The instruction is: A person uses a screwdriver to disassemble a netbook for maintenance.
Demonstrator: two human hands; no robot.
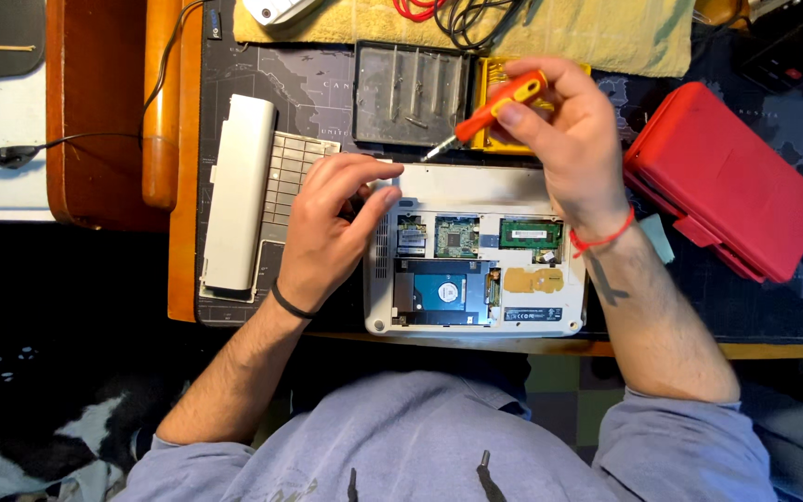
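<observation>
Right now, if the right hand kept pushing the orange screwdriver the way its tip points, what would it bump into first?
Probably the left hand. The right hand holds the orange screwdriver slanting down-left, its tip just short of the left fingers at the top edge of the opened white laptop. Depth is unclear, so it might touch the laptop instead.

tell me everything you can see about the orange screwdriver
The orange screwdriver is small, with a glossy plastic-looking orange handle and a short metal shaft. It is held off the desk in the fingers of the right hand, tilted so the tip points down-left, just above the back edge of the opened white laptop. Nothing else touches it.
</observation>
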